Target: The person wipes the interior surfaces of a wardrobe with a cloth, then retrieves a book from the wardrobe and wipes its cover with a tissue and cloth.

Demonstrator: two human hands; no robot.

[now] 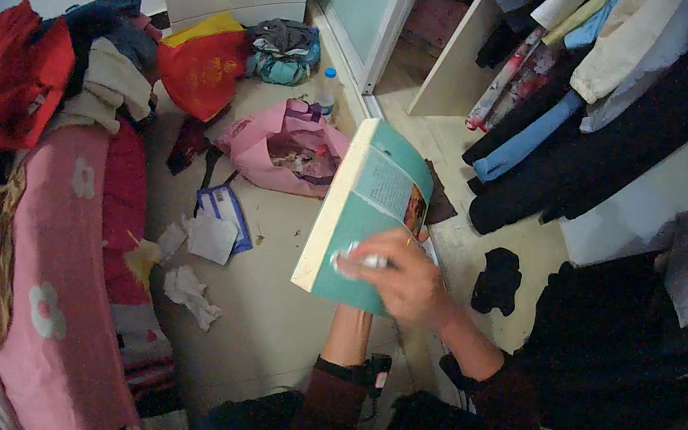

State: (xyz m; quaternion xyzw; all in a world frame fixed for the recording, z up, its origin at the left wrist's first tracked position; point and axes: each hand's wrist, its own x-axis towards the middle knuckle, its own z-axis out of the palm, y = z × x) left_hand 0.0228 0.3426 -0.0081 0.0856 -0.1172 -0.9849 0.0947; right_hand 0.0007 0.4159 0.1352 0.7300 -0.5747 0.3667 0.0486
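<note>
A thick book [344,215] with a green cover is held up at a tilt in front of me. Its cover bears printed writing and a picture. My left hand [352,323] supports it from behind; only the wrist side shows, as the book hides most of the fingers. Against the lower part of the cover, my right hand [408,278] pinches a crumpled white tissue [350,263]. That hand is slightly blurred.
Left, a pink flowered blanket [45,250] lies among piled clothes. An open pink bag [247,147], a plastic bottle [326,95], a blue-and-white packet [241,233] and crumpled tissue [192,296] are on the floor. Garments [528,142] hang at right above a black cloth [497,281].
</note>
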